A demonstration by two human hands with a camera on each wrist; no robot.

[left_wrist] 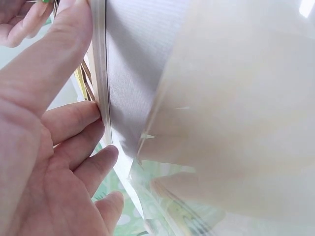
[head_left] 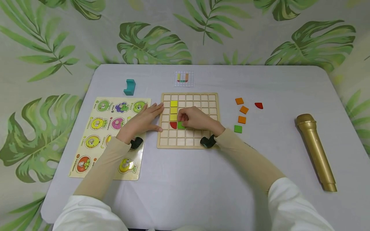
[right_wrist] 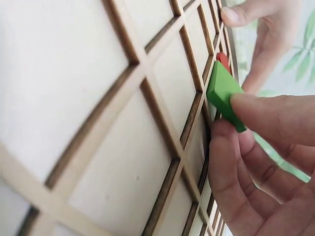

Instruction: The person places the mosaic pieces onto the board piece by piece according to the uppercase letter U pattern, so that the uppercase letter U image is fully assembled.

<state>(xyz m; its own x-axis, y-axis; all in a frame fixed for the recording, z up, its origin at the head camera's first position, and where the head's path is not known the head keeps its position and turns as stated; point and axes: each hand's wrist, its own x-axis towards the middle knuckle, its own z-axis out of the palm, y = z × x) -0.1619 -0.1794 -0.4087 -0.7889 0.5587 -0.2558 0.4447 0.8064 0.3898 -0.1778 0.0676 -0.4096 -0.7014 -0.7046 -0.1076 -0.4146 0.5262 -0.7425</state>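
Observation:
Between the thumb and fingers of my right hand (head_left: 199, 118) is a green square tile (right_wrist: 226, 91), tilted over a cell of the wooden grid board (head_left: 159, 136). In the head view it is just right of a red quarter-circle tile (head_left: 173, 125) lying in the grid. Above the red piece, 3 yellow square tiles (head_left: 173, 110) form a column. My left hand (head_left: 143, 122) lies along the board's left side, fingers extended, with fingertips and thumb at the edge; the left wrist view shows them against the wooden rim (left_wrist: 100, 59).
Orange squares (head_left: 242, 119), a green square (head_left: 238, 129) and a red quarter-circle (head_left: 259, 105) lie right of the board. A pattern card (head_left: 183, 84) lies behind it. A fruit puzzle (head_left: 110, 100) sits under my left forearm; a teal block (head_left: 129, 87) stands behind it. Far right lies a gold microphone (head_left: 316, 152).

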